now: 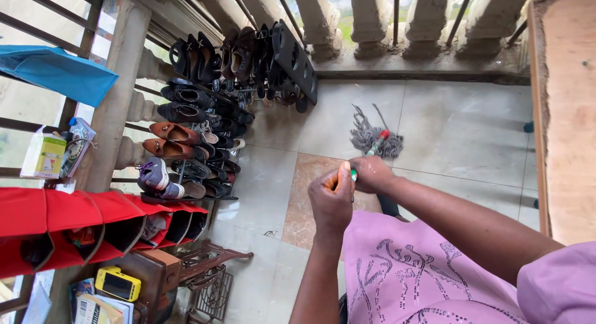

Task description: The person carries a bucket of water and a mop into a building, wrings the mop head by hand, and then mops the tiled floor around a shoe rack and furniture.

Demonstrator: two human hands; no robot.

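Clearly, a mop handle (363, 162) is grasped by both hands: the left hand (332, 196) is clenched around its upper end, and the right hand (371, 173) is closed on it just below. The grey mop head (372, 137) is pressed on the tiled floor (459, 125), near a loaded shoe rack (198, 144).

Soft, even daylight from beyond the balusters (372, 19), faint shadows, wide-angle bending at the edges, mostly sharp focus.
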